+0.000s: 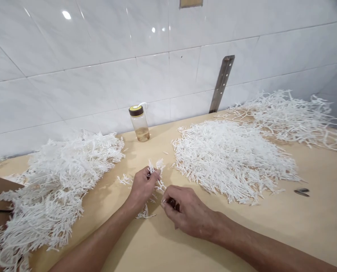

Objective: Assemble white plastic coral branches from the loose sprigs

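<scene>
My left hand [143,186] is closed on a white branched piece [160,184], whose feathery tips stick up past the thumb. Close to its right, my right hand [185,211] has thumb and fingers pinched near the lower end of that piece; what sits between the fingertips is too small to name. Loose white branched bits [145,213] lie on the table below my left hand, and another bit [124,180] is just to its left.
White branched pieces form a heap on the left [69,177], one at centre right [230,158] and one at back right [293,117]. A lidded bottle [140,126] stands near the tiled wall. A metal strip [222,84] leans there. Small dark objects [302,192] lie on the right.
</scene>
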The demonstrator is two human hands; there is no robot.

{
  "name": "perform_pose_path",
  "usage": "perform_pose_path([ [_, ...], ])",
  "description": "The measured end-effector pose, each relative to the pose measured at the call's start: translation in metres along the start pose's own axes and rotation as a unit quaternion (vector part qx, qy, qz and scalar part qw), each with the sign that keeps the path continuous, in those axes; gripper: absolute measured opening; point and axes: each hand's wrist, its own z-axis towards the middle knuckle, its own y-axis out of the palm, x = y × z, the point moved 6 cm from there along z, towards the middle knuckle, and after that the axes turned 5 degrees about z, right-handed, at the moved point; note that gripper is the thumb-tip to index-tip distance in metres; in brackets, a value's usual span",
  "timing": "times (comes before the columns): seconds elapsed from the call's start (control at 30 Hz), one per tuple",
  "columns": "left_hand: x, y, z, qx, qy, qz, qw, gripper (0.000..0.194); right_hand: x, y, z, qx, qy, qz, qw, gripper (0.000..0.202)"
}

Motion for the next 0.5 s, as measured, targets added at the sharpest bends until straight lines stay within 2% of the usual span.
perform_pose_path([
  [0.1, 0.0, 0.004, -0.001, -0.032, 0.006, -0.002, 0.999, 0.037, 0.003, -0.024, 0.003, 0.064, 0.034, 0.007, 0.997, 0.009],
  [0.2, -0.002, 0.007, -0.003, -0.042, 0.004, -0.019, 0.999, 0.039, 0.007, -0.073, 0.004, 0.189, 0.034, -0.013, 0.981, 0.009],
  [0.3, -0.002, 0.01, -0.003, -0.052, 0.017, -0.016, 0.998, 0.038, 0.004, -0.128, -0.008, 0.353, 0.006, -0.097, 0.931, 0.016],
  [0.33, -0.001, 0.01, -0.003, -0.055, 0.021, -0.013, 0.998, 0.038, 0.004, -0.142, -0.012, 0.389, 0.001, -0.117, 0.914, 0.023],
  [0.4, -0.002, 0.011, -0.003, -0.062, 0.02, -0.009, 0.998, 0.039, 0.007, -0.159, -0.019, 0.431, 0.02, -0.122, 0.894, 0.038],
  [0.5, -0.004, 0.01, -0.003, -0.073, 0.01, -0.005, 0.997, 0.041, 0.017, -0.166, -0.02, 0.428, 0.065, -0.081, 0.898, 0.044],
])
